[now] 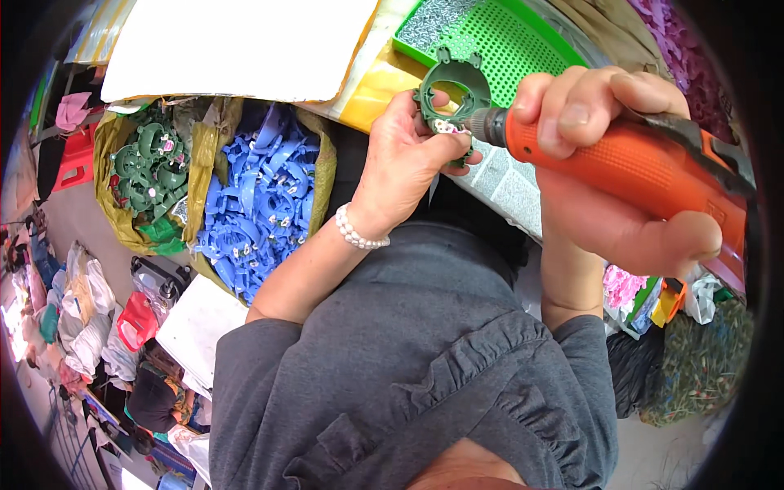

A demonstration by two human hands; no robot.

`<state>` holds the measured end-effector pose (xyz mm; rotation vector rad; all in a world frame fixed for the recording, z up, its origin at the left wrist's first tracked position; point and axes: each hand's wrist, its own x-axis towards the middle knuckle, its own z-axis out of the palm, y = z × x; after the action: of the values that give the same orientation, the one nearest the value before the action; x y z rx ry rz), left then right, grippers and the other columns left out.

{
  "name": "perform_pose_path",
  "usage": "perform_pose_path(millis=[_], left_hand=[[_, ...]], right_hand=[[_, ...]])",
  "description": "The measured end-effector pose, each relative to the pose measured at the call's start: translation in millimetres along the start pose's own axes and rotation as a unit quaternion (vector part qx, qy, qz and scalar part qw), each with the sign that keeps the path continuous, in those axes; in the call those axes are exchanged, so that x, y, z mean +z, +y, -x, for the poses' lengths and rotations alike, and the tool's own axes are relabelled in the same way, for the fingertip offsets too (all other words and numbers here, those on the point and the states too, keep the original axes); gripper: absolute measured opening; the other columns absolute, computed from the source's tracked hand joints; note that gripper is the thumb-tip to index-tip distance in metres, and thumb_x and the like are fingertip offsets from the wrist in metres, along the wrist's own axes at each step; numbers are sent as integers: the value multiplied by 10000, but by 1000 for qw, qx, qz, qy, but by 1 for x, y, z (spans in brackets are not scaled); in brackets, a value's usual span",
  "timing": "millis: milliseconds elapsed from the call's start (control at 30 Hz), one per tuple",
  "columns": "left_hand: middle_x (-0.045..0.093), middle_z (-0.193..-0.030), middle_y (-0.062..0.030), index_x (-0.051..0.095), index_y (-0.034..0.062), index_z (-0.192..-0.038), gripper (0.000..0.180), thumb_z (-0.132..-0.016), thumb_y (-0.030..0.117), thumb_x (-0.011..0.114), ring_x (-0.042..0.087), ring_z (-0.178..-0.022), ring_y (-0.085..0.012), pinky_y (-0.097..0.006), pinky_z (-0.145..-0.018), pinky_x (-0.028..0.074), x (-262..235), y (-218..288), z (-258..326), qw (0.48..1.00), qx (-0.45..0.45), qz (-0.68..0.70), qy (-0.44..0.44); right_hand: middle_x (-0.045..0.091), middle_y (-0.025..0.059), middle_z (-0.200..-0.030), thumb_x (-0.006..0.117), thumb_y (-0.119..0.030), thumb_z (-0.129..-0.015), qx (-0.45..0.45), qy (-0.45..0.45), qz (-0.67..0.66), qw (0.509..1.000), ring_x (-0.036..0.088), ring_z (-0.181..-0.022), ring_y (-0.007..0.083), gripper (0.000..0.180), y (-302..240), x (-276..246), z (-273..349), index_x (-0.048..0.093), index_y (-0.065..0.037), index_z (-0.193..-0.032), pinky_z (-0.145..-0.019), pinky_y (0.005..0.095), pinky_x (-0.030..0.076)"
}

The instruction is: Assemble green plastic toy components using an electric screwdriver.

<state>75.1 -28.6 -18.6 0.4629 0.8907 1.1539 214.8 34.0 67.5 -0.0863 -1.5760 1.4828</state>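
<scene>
My left hand (404,159) grips a dark green plastic ring-shaped part (467,82), its fingers behind the ring and its thumb in front. A small white piece (447,126) sits on the part, close to my thumb. My right hand (596,163) is wrapped round an orange electric screwdriver (604,155), held almost level. The tool's dark tip meets the green part beside the white piece; the exact contact point is too small to make out. Behind them lies a bright green perforated tray (523,53) with a heap of small silver screws (433,23) at its left end.
At the left, one sack (122,220) holds dark green parts (151,167) and another holds blue plastic parts (265,188). A large white board (229,49) covers the far left. Pink pieces (678,41) lie at far right. Another person (155,396) is at lower left.
</scene>
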Motion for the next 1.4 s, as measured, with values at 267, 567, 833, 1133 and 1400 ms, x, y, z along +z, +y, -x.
perform_pose_path(millis=[267,567,833,1133,1400], left_hand=[[597,-846,-104,401,-3,-1049,320,-778,-37,567,652,-680,-178,-263,-573,532,4,3,3,1000,-5,-5,-7],[646,-931,-84,483,34,-1119,316,-821,50,585,663,-746,-180,-272,-608,546,1,0,6,999,2,-29,-21],[621,-838,-88,458,24,-967,225,-782,-31,574,642,-670,-148,-252,-556,529,9,1,10,1000,5,-12,1],[638,-904,-77,498,2,-1066,281,-803,38,589,651,-725,-149,-243,-590,533,7,-5,14,999,21,-39,-15],[603,-748,-89,439,0,-911,258,-751,-21,640,616,-630,-126,-237,-498,508,11,-11,10,993,78,-67,63]], right_hand=[[568,55,-933,474,-742,-744,3,-39,-23,999,515,-776,165,841,6,-11,9,477,-42,-1208,-759,374,406],[582,88,-940,451,-687,-797,-8,-25,-10,1000,534,-792,184,772,10,-4,13,476,-30,-1201,-760,390,418],[588,93,-923,468,-677,-798,18,46,19,999,551,-798,188,756,7,1,29,482,-33,-1193,-756,399,429],[579,86,-872,482,-697,-773,16,151,-26,988,550,-754,194,762,9,20,37,494,-36,-1152,-729,395,434],[564,102,-814,546,-648,-766,75,192,120,971,532,-713,214,698,8,39,39,501,-21,-1069,-692,390,445]])
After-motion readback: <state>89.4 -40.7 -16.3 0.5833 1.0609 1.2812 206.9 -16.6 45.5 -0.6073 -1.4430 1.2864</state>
